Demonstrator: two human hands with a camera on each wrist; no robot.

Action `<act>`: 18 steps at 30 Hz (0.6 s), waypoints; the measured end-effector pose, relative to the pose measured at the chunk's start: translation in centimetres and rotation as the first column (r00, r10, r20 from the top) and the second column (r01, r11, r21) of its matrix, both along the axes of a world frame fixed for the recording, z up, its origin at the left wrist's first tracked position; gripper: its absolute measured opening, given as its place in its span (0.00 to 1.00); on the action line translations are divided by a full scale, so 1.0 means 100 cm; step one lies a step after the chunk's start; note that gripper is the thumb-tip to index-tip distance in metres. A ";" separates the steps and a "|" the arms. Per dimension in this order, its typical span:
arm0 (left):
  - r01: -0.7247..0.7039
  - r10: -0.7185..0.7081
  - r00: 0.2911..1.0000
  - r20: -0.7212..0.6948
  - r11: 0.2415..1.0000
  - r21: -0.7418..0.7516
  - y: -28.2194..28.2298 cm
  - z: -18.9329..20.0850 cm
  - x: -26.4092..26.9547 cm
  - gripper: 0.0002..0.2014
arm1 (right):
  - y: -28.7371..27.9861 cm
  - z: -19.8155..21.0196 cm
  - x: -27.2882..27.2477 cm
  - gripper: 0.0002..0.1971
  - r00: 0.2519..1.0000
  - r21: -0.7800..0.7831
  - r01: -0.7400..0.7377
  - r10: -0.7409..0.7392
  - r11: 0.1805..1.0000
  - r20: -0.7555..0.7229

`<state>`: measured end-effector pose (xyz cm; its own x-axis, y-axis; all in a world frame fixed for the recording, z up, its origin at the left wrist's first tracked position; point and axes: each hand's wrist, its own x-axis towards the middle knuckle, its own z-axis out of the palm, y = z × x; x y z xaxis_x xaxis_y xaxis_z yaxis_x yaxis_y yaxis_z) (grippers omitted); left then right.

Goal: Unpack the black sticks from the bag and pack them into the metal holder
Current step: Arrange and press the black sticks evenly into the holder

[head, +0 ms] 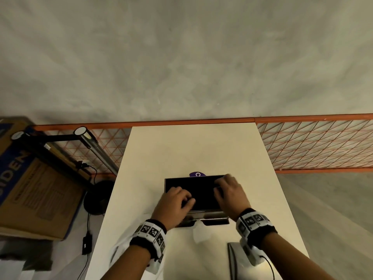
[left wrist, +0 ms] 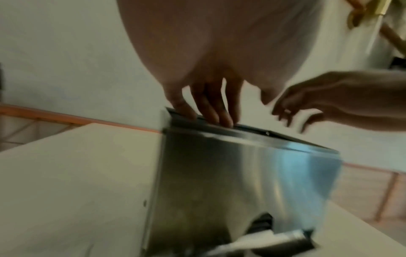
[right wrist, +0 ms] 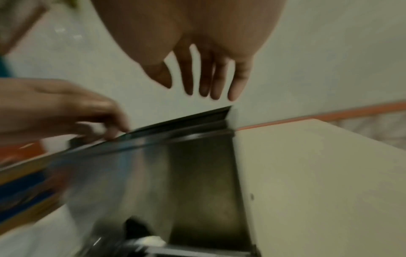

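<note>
The metal holder [head: 210, 211] stands upright in the middle of the white table [head: 181, 150]. Its open top is filled by a black mass, the black sticks [head: 201, 191]. My left hand [head: 186, 200] has its fingertips [left wrist: 226, 121] resting on the near left rim of the holder [left wrist: 241, 182]. My right hand [head: 221, 185] hovers just above the far right corner with straight, spread fingers [right wrist: 204, 87] and holds nothing. A slot low in the holder's front shows something dark [left wrist: 261, 224]. A purple scrap [head: 197, 174] peeks out behind the holder; the bag itself is not plainly seen.
A flat metal piece [head: 234, 259] lies on the table near my right wrist. Left of the table are a cardboard box [head: 30, 188], a desk lamp [head: 90, 146] and a cable. An orange mesh fence [head: 314, 146] runs behind the table.
</note>
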<state>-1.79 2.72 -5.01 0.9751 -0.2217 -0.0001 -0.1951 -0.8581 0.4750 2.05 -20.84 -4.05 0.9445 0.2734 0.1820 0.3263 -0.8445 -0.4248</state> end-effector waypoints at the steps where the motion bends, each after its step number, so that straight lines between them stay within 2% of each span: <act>1: -0.087 0.090 0.992 0.090 0.996 -0.032 0.007 0.004 0.002 0.14 | -0.009 0.005 0.005 0.14 0.991 0.022 0.124 -0.123 0.992 -0.043; 2: -0.202 0.204 0.970 0.131 0.979 -0.030 0.014 0.010 0.004 0.12 | -0.017 0.009 0.011 0.15 0.959 -0.013 0.235 -0.234 0.972 -0.159; 3: -0.317 0.316 0.942 0.113 0.948 -0.002 0.020 0.015 0.006 0.11 | -0.021 0.013 0.015 0.16 0.897 -0.110 0.292 -0.312 0.950 -0.312; 5: -0.433 0.452 0.888 -0.090 0.885 0.170 0.031 0.020 0.012 0.18 | -0.024 0.015 0.023 0.17 0.743 -0.315 0.170 -0.331 0.934 -0.581; 7: -0.332 0.441 0.840 -0.316 0.879 0.344 0.034 0.015 0.015 0.22 | -0.021 0.014 0.026 0.11 0.659 -0.318 0.033 -0.260 0.947 -0.706; 8: -0.276 0.410 0.833 -0.372 0.890 0.364 0.034 0.011 0.017 0.22 | -0.019 0.015 0.029 0.09 0.646 -0.284 0.028 -0.234 0.959 -0.727; 9: -0.247 0.381 0.835 -0.396 0.904 0.349 0.033 0.010 0.021 0.20 | -0.018 0.016 0.035 0.08 0.654 -0.257 0.049 -0.226 0.965 -0.722; 11: -0.255 0.368 0.858 -0.358 0.910 0.326 0.029 0.016 0.032 0.17 | -0.014 0.025 0.048 0.08 0.717 -0.264 0.089 -0.246 0.960 -0.652; 13: -0.276 0.369 0.898 -0.242 0.897 0.345 0.024 0.026 0.040 0.14 | -0.013 0.033 0.050 0.11 0.792 -0.293 0.132 -0.279 0.947 -0.543; 15: -0.303 0.378 0.916 -0.138 0.874 0.381 0.022 0.032 0.031 0.11 | -0.017 0.032 0.035 0.09 0.854 -0.284 0.135 -0.257 0.949 -0.453; 18: -0.298 0.371 0.921 -0.122 0.869 0.394 0.020 0.027 0.010 0.10 | -0.024 0.024 0.011 0.04 0.869 -0.250 0.123 -0.225 0.960 -0.440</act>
<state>-0.77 4.74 -2.29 0.9638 0.1690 -0.2061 0.1959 -0.9735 0.1180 3.12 -23.26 -1.64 0.9417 0.0794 -0.3268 -0.0233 -0.9540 -0.2989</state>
